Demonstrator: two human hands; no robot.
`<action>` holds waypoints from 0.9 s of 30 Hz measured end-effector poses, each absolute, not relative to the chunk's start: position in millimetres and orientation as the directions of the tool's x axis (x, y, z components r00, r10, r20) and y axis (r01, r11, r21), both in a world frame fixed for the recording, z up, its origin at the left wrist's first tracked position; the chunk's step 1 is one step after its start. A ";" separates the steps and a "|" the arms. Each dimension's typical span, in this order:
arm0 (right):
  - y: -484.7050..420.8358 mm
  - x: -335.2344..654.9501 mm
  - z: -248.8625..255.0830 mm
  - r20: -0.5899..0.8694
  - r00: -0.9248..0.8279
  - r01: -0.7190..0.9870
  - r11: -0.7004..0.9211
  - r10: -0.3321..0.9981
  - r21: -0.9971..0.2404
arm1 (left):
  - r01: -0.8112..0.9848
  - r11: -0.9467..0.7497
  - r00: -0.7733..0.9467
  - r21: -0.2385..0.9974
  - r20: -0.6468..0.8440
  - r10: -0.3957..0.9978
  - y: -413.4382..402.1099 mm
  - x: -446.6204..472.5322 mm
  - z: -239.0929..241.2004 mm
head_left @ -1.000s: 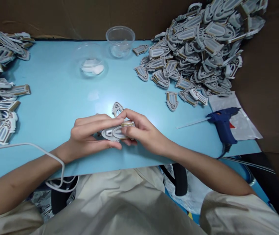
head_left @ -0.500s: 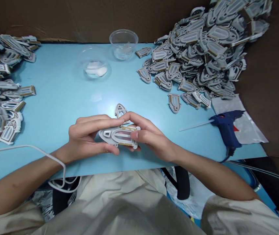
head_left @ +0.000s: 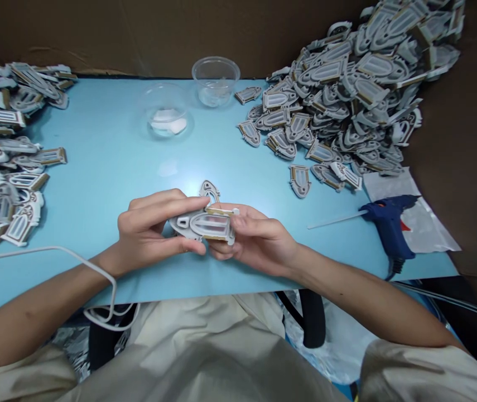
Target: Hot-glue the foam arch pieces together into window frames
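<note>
Between my hands, just above the front of the table, is a small grey-white arched window piece (head_left: 211, 224) with tan side edges and clear panes. Its pointed end sits in my left hand (head_left: 154, 228), the thumb below and the fingers along the upper edge. At the square end, my right hand (head_left: 261, 237) pinches the piece, thumb on top and fingers underneath. Another arched piece (head_left: 209, 188) lies on the table right behind my hands, partly hidden by my fingers.
Similar pieces form a tall heap (head_left: 338, 95) at the back right and another pile (head_left: 6, 145) at the left. Two clear plastic cups (head_left: 216, 78) stand at the back. A blue glue gun (head_left: 389, 223) with a glue stick lies right. A white cable (head_left: 66, 255) crosses my left forearm.
My right hand's fingers have drawn back from the top of the window piece to beneath its square end. My left hand keeps its hold. The view has shifted slightly.
</note>
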State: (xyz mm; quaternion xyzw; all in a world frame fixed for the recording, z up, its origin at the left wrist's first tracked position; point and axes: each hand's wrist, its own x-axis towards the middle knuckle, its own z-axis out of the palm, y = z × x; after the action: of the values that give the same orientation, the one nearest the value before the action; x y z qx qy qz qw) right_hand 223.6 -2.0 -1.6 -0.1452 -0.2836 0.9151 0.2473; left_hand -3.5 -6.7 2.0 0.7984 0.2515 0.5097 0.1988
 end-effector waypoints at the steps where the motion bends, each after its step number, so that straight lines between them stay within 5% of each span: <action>1: -2.8 222.4 -3.5 -0.117 -0.821 -0.391 -0.700 0.559 -0.597 | 0.209 -0.797 0.352 0.567 0.717 0.602 -6.8 -3.4 1.2; 17: -16.0 215.2 -15.4 -0.161 -0.485 -0.416 -0.389 0.860 -0.822 | 0.236 -0.721 0.152 0.652 0.708 0.690 -16.6 2.8 -9.2; 27: -22.2 215.1 -21.5 -0.098 -0.423 -0.445 -0.301 0.901 -0.843 | 0.156 -0.688 0.137 0.708 0.675 0.725 -19.7 6.5 -15.0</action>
State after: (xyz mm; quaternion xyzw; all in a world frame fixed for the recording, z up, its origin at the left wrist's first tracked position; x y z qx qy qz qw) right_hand 215.1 -22.2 -21.5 -0.2954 -0.3854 0.7504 0.4485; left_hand 6.5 -19.7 -15.0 0.7130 0.3089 0.5795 0.2457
